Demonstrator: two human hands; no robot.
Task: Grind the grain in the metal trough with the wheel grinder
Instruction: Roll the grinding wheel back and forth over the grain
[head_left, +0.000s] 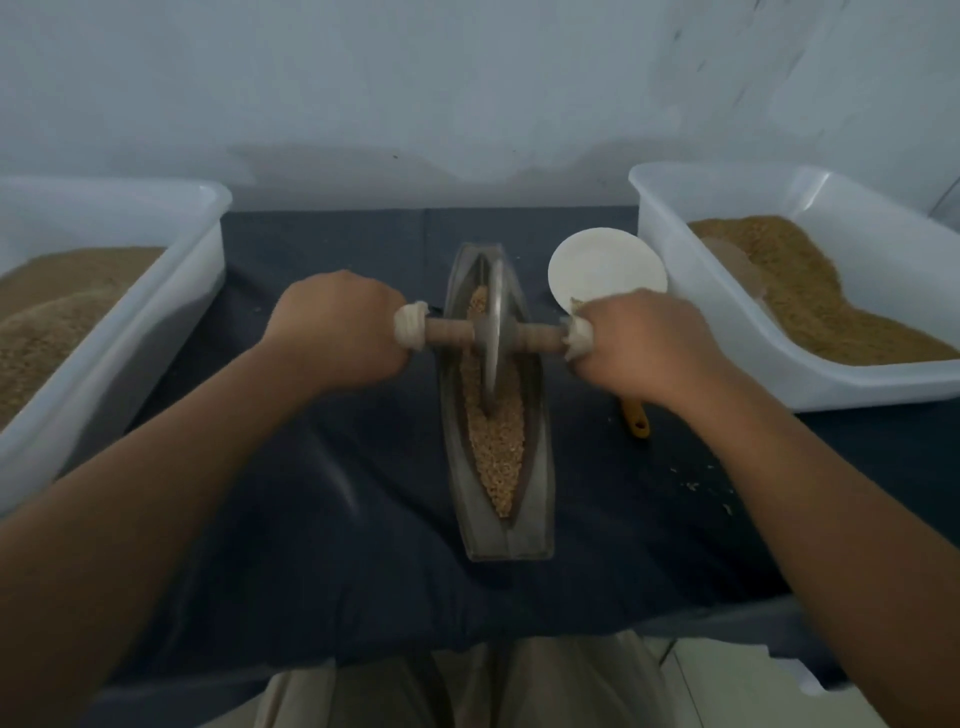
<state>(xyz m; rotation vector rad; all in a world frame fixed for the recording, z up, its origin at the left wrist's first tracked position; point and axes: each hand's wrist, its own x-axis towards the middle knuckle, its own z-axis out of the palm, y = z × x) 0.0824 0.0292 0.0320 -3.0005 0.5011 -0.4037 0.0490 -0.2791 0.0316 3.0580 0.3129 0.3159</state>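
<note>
Left hand (337, 332): arm stretched forward, fingers clenched round the cloth-wrapped left end of the wheel grinder's axle.
Right hand (639, 343): arm also outstretched, fingers clenched round the axle's right end.
Wheel grinder (493, 317): disc upright in the trough, toward its far end.
Trough (457, 467): metal, boat-shaped, lying lengthwise on the dark-clothed surface (311, 493) between two white tubs.
Grain (496, 441): lying along the trough's groove, around the wheel.
Left tub (156, 322), right tub (727, 364): each holding tan grain.
</note>
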